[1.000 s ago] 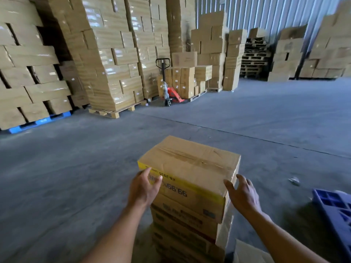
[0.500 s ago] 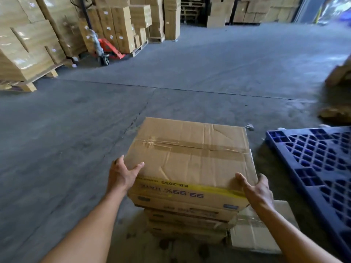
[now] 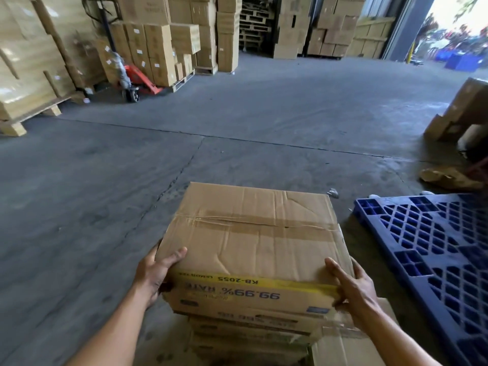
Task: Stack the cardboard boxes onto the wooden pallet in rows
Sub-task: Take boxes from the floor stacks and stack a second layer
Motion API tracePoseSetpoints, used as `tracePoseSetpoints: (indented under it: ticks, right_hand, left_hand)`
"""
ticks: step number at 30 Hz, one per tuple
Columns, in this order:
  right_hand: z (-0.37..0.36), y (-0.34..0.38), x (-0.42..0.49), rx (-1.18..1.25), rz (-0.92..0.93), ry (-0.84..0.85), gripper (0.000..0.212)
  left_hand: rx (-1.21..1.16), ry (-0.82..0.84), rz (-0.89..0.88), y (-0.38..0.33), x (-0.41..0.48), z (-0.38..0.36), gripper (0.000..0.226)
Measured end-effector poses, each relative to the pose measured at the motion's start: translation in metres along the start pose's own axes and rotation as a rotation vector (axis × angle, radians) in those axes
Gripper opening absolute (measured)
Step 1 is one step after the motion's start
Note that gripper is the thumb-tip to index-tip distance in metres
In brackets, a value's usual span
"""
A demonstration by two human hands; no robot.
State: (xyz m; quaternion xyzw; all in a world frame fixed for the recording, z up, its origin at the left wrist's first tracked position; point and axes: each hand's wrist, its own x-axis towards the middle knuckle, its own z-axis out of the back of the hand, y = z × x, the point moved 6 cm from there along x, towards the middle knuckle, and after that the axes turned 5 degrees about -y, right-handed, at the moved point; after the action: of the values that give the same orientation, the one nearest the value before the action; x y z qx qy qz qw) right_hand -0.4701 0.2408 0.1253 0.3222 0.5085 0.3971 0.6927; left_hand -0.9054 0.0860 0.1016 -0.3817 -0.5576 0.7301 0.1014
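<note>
Pick-up step: left hand (image 3: 155, 273) and right hand (image 3: 353, 286) grip the top cardboard box (image 3: 253, 233) at its near corners, thumbs over the lid; it sits atop the near stack (image 3: 250, 328) — blue pallet (image 3: 435, 247) just right; next comes a level lift.

Upper limbs of the person. Left hand (image 3: 154, 273), at the left side of the cardboard box (image 3: 253, 233), and right hand (image 3: 356, 289), at its right side: both bare. Left forearm (image 3: 105, 336) and right forearm (image 3: 417, 344), nearer the camera than the box: bare along their whole visible length, slender, narrowing toward the wrists.
</note>
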Motion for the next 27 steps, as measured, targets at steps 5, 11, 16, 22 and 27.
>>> tracePoseSetpoints:
  ticks: [5,11,16,22,27]
  right_hand:
    - [-0.002,0.047,-0.007,-0.008,0.137,0.121,0.08]
    - [-0.018,0.119,-0.014,0.051,0.31,0.263,0.065]
    - [-0.046,0.176,-0.024,0.064,0.43,0.507,0.08]
    - [-0.066,0.189,-0.062,0.019,0.52,0.841,0.092]
    - [-0.065,0.152,-0.108,-0.134,0.68,1.025,0.091]
  left_hand:
    - [-0.057,-0.06,-0.047,-0.028,-0.034,0.02,0.097]
    - [-0.121,-0.222,-0.21,-0.096,-0.104,0.058,0.087]
    - [-0.224,-0.402,-0.355,-0.12,-0.188,0.084,0.074]
    - [-0.328,-0.69,-0.389,-0.074,-0.331,0.094,0.089]
    - [-0.448,-0.934,-0.318,0.009,-0.461,0.085,0.075]
